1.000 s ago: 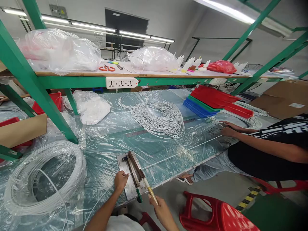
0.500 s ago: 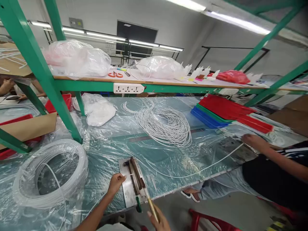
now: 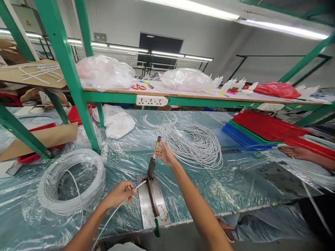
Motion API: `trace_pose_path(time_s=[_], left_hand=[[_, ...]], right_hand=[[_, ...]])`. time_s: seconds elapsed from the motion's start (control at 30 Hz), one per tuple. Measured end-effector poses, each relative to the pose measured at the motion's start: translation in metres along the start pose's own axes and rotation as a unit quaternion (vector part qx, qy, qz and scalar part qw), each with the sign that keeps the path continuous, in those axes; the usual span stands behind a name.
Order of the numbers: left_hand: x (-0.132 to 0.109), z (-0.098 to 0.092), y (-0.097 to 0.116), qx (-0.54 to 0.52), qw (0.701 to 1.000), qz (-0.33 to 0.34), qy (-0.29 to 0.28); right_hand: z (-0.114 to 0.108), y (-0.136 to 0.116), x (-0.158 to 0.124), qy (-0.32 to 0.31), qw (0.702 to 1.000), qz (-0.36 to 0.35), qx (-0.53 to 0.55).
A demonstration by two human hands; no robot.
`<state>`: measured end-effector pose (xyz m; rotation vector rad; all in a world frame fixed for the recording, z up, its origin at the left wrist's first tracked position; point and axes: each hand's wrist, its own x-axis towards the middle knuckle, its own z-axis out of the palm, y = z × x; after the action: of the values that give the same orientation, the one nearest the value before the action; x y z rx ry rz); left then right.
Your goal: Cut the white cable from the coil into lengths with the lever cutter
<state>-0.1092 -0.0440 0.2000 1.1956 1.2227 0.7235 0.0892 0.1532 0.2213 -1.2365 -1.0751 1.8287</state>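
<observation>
One thick white coil (image 3: 49, 190), wrapped in clear plastic, fills the left of the frame; judging by its girth, plenty of stock remains uncut. Below the centre, your left hand (image 3: 121, 192) has thumb and fingertips pinched on a white cable (image 3: 112, 213) that runs down to the bottom edge; your forearm hides whether it joins that coil. Its free tip points over the upper left part of a metal base plate (image 3: 146, 209); whether it touches is not clear. At the plate's far end, the hinged arm (image 3: 151, 168) of this lever cutter stands raised, so nothing is being cut at this moment. In the middle, your right hand (image 3: 165, 155) has its fingers wrapped around the handle (image 3: 158, 139) at the top of that arm. No severed piece shows on the plate, so you have, it seems, the present length left to cut. Right of centre, a loose bundle of white strands (image 3: 209, 153) lies on the plastic-covered table (image 3: 222, 195); it looks like work already done, though you cannot count the pieces here. At the right, a co-worker's hand (image 3: 298, 152) is just beside a red tray (image 3: 310, 143).
</observation>
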Motion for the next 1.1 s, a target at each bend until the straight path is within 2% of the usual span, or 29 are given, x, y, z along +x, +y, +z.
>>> trace_pose_path(time_s=[0.07,0.13,0.2,0.3,0.33,0.4,0.43,0.47,0.5,0.53,0.63,0.67,0.73,0.77,0.83,0.9,0.97,1.0,1.03,1.1], left_hand=[[-0.01,-0.008,0.018,-0.087,0.996,-0.003,-0.004],[-0.018,-0.014,0.031,-0.172,0.984,0.015,0.037],[-0.023,-0.019,0.04,-0.245,0.962,0.055,0.103],[-0.029,-0.024,0.049,-0.309,0.922,0.118,0.202],[-0.03,-0.024,0.052,-0.32,0.909,0.139,0.228],[-0.028,-0.023,0.058,-0.338,0.883,0.181,0.271],[-0.026,-0.022,0.061,-0.347,0.87,0.2,0.287],[-0.022,-0.02,0.064,-0.358,0.858,0.215,0.298],[-0.017,-0.018,0.067,-0.371,0.847,0.226,0.307],[-0.011,-0.015,0.07,-0.382,0.838,0.233,0.312],[0.008,-0.001,0.075,-0.396,0.833,0.239,0.303],[0.012,0.005,0.074,-0.388,0.844,0.231,0.288],[0.017,0.018,0.066,-0.342,0.892,0.195,0.223],[0.016,0.025,0.059,-0.304,0.923,0.17,0.166],[0.009,0.037,0.038,-0.203,0.973,0.112,0.004],[-0.006,0.045,0.012,-0.086,0.979,0.061,-0.173],[-0.024,0.042,-0.015,0.028,0.957,0.026,-0.288],[-0.033,0.035,-0.028,0.076,0.946,0.01,-0.315],[-0.041,0.023,-0.042,0.116,0.941,-0.007,-0.317],[-0.054,-0.012,-0.071,0.18,0.948,-0.044,-0.258]], right_hand=[[0.011,-0.006,0.032,0.023,0.999,0.009,-0.04],[0.021,-0.006,0.049,0.025,0.997,0.004,-0.068],[0.029,-0.001,0.048,0.019,0.995,-0.02,-0.094],[0.038,0.024,0.015,-0.003,0.991,-0.069,-0.117],[0.041,0.037,-0.002,-0.048,0.988,-0.071,-0.126],[0.049,0.071,-0.043,-0.226,0.964,-0.028,-0.138],[0.055,0.089,-0.065,-0.34,0.93,0.014,-0.138],[0.062,0.107,-0.087,-0.427,0.893,0.058,-0.131],[0.069,0.123,-0.108,-0.469,0.87,0.085,-0.127],[0.077,0.135,-0.128,-0.48,0.862,0.094,-0.128],[0.091,0.149,-0.175,-0.414,0.897,0.05,-0.147],[0.09,0.145,-0.187,-0.382,0.912,0.03,-0.148],[0.078,0.127,-0.204,-0.302,0.946,-0.008,-0.118],[0.067,0.115,-0.21,-0.256,0.963,-0.027,-0.086],[0.037,0.088,-0.217,-0.147,0.986,-0.074,0.01],[-0.001,0.062,-0.218,-0.049,0.987,-0.113,0.101],[-0.042,0.041,-0.218,0.029,0.978,-0.137,0.157],[-0.061,0.033,-0.218,0.057,0.972,-0.145,0.174],[-0.079,0.028,-0.219,0.081,0.968,-0.151,0.186],[-0.108,0.024,-0.226,0.118,0.958,-0.161,0.207]])
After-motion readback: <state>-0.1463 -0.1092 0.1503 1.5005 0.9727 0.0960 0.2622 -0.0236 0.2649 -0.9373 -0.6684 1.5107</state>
